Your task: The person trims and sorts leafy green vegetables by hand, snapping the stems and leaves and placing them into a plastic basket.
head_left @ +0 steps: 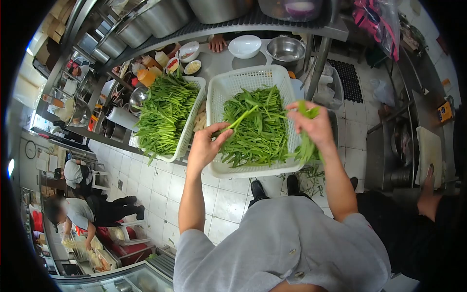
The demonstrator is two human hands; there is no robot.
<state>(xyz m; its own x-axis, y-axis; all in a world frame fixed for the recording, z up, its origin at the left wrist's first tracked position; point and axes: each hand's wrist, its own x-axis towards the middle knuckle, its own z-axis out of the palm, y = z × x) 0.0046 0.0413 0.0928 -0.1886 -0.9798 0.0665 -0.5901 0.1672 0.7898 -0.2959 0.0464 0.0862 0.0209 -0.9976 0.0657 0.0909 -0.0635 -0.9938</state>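
Observation:
My left hand [205, 145] is closed in a pinch on green water spinach stems [243, 117], which point up and to the right. A bunch of water spinach leaves [306, 148] hangs from my right hand [316, 127], whose fingers are closed around it. Both hands are above a white perforated basket [214, 92], the right one by its right rim. Inside lies a loose pile of leafy water spinach [260, 131]. To the left, a second white basket [190, 126] is heaped with water spinach in long, aligned stems [168, 114].
White bowl [244, 46] and steel bowl [286, 50] stand behind the baskets, near another person's hand [217, 44]. A metal shelf with pots [165, 22] overhangs them. Leaf scraps [314, 177] litter the tiled floor. Two people work at far left; someone's arm [428, 190] shows at right.

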